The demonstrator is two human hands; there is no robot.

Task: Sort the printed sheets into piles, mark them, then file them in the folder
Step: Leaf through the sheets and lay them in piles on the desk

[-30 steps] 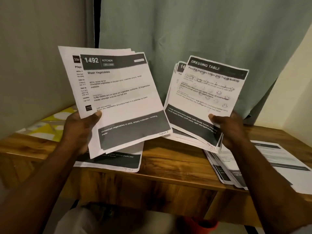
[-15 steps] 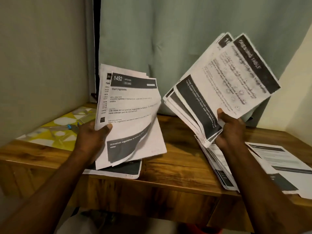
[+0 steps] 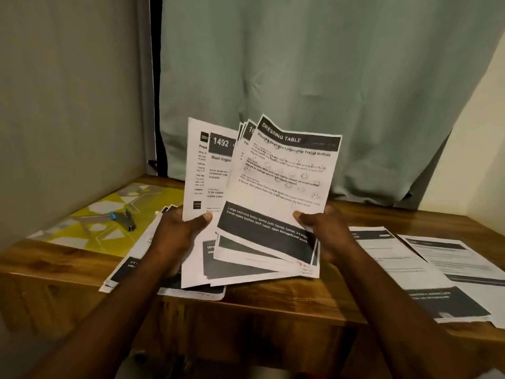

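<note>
my left hand grips the lower edge of the 1492 bundle of printed sheets, thumb on the front; my right hand pinches the dressing table bundle, which overlaps the first one's right side; both are held upright above the wooden desk; a loose pile lies flat under my left forearm, and the right-side sheets lie apart; at far left lies a yellow patterned cover with a small blue-grey object on it; a green curtain hangs behind
</note>
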